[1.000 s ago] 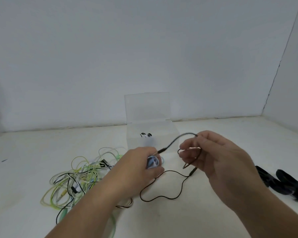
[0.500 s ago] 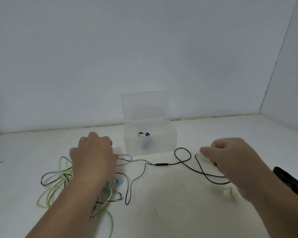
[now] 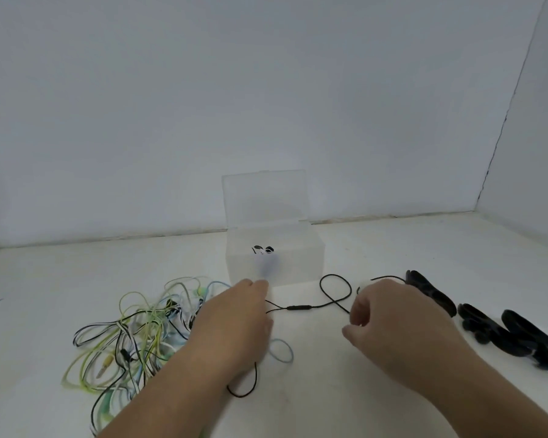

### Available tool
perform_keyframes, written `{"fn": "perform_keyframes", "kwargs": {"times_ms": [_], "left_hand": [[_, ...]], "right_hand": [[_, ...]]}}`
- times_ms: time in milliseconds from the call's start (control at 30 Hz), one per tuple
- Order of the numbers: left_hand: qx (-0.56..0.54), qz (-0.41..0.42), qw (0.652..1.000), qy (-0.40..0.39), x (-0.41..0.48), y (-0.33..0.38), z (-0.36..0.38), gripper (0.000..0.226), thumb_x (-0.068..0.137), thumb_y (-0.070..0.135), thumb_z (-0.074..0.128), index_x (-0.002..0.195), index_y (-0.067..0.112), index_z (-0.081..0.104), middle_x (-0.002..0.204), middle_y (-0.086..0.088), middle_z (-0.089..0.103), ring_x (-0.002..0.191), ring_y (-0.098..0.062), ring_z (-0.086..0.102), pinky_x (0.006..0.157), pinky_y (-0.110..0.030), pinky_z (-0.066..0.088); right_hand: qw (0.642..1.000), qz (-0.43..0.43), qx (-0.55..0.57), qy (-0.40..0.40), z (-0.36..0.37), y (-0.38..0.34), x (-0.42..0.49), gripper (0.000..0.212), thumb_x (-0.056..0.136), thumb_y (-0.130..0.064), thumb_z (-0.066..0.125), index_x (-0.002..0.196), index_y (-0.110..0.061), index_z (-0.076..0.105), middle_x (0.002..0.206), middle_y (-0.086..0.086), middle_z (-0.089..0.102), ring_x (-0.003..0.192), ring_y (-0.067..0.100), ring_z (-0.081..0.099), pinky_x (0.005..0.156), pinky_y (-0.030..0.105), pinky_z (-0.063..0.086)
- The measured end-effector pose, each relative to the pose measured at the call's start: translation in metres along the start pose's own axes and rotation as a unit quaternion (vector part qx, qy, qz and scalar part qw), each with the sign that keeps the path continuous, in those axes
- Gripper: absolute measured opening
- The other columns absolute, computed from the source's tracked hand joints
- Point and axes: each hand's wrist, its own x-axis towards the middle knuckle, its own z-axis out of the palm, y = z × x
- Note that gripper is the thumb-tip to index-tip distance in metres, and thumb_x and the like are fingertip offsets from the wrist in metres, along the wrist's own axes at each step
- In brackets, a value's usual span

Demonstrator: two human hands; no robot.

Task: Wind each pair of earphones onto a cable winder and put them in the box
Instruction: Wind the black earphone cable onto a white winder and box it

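Both hands have closed in: the left hand, off the tangle, lies spread over the black earphone cable on the desk before the box; the right hand curls beside its loop, grip unclear.

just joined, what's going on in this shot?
A person is sorting earphones on a white table. The left hand rests flat on the edge of a tangle of green, blue and black cables. The right hand, fingers curled, is at a black earphone cable lying in front of the open translucent box; whether it pinches the cable is unclear. The box already holds something black and white. Black winders lie untouched on the right.
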Motion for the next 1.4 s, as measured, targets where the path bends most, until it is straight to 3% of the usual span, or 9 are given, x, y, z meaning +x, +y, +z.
{"fn": "perform_keyframes", "kwargs": {"times_ms": [267, 367, 433, 500, 600, 833, 933, 1167, 1400], "left_hand": [[-0.143, 0.088, 0.981, 0.094, -0.005, 0.016, -0.013, 0.012, 0.095, 0.031, 0.059, 0.096, 0.033, 0.071, 0.097, 0.013, 0.065, 0.096, -0.008, 0.057, 0.085, -0.029, 0.046], [-0.238, 0.153, 0.943, 0.175, -0.008, 0.018, -0.020, 0.011, 0.093, 0.028, 0.064, 0.087, 0.038, 0.066, 0.093, 0.018, 0.059, 0.092, -0.002, 0.055, 0.080, -0.024, 0.044], [-0.227, 0.142, 0.943, 0.197, -0.008, 0.014, -0.021, 0.015, 0.093, 0.026, 0.063, 0.084, 0.038, 0.060, 0.096, 0.019, 0.054, 0.086, -0.003, 0.053, 0.074, -0.025, 0.045], [-0.190, 0.087, 0.958, 0.197, -0.006, 0.006, -0.022, 0.013, 0.094, 0.027, 0.060, 0.084, 0.035, 0.057, 0.100, 0.018, 0.051, 0.079, -0.005, 0.048, 0.068, -0.028, 0.042], [-0.153, 0.007, 0.973, 0.172, -0.001, -0.011, -0.024, 0.010, 0.093, 0.030, 0.059, 0.083, 0.033, 0.061, 0.102, 0.016, 0.054, 0.080, -0.012, 0.050, 0.071, -0.031, 0.044], [-0.177, -0.036, 0.983, 0.039, 0.003, -0.028, -0.028, 0.016, 0.091, 0.028, 0.063, 0.075, 0.030, 0.064, 0.085, 0.013, 0.066, 0.077, -0.008, 0.060, 0.074, -0.030, 0.050], [-0.198, -0.036, 0.978, -0.046, 0.002, -0.034, -0.027, 0.020, 0.077, 0.050, 0.075, 0.077, 0.031, 0.067, 0.076, 0.012, 0.068, 0.072, -0.011, 0.066, 0.075, -0.035, 0.056], [-0.200, 0.012, 0.976, -0.085, -0.001, -0.043, -0.032, 0.042, 0.067, 0.066, 0.077, 0.093, 0.037, 0.064, 0.096, 0.013, 0.061, 0.085, -0.003, 0.061, 0.083, -0.030, 0.053], [-0.335, -0.032, 0.938, 0.084, 0.002, -0.043, -0.039, 0.055, 0.090, 0.059, 0.049, 0.055, 0.017, 0.048, 0.047, 0.008, 0.040, 0.044, -0.006, 0.041, 0.052, -0.022, 0.030]], "right_hand": [[0.987, -0.138, 0.076, -0.045, 0.017, -0.012, -0.001, 0.056, 0.095, -0.039, 0.058, 0.147, -0.038, 0.035, 0.145, -0.023, 0.042, 0.134, -0.006, 0.033, 0.116, 0.017, 0.017], [0.974, -0.134, 0.175, -0.045, 0.014, -0.011, 0.002, 0.009, 0.096, -0.035, 0.057, 0.096, -0.035, 0.065, 0.091, -0.013, 0.070, 0.077, -0.007, 0.053, 0.080, 0.017, 0.043], [0.947, -0.091, 0.309, -0.001, 0.008, -0.009, 0.006, 0.028, 0.097, -0.027, 0.056, 0.071, -0.022, 0.066, 0.066, -0.002, 0.070, 0.058, 0.007, 0.055, 0.056, 0.019, 0.041], [0.893, -0.060, 0.441, 0.063, 0.000, -0.006, 0.008, 0.036, 0.099, -0.019, 0.052, 0.065, -0.017, 0.064, 0.058, 0.004, 0.065, 0.057, 0.011, 0.058, 0.063, 0.021, 0.045], [0.795, -0.052, 0.590, 0.134, -0.012, 0.001, 0.011, 0.045, 0.102, -0.011, 0.045, 0.062, -0.016, 0.065, 0.059, 0.004, 0.063, 0.066, 0.022, 0.063, 0.085, 0.046, 0.052], [0.650, -0.014, 0.741, 0.170, -0.030, 0.012, 0.015, 0.036, 0.107, -0.017, 0.035, 0.083, -0.007, 0.060, 0.092, 0.013, 0.075, 0.089, 0.031, 0.074, 0.086, 0.039, 0.057], [0.606, -0.011, 0.777, 0.168, -0.036, 0.011, 0.012, 0.035, 0.107, -0.018, 0.034, 0.086, -0.007, 0.059, 0.092, 0.013, 0.075, 0.092, 0.031, 0.075, 0.085, 0.038, 0.060], [0.555, 0.017, 0.814, 0.169, -0.038, 0.016, 0.015, 0.033, 0.107, -0.019, 0.037, 0.088, -0.009, 0.063, 0.107, 0.017, 0.071, 0.096, 0.031, 0.074, 0.080, 0.037, 0.061], [0.513, 0.130, 0.825, 0.198, -0.031, 0.031, 0.025, 0.016, 0.098, -0.017, 0.052, 0.088, -0.013, 0.064, 0.085, 0.008, 0.059, 0.065, 0.020, 0.073, 0.064, 0.030, 0.059]]}}
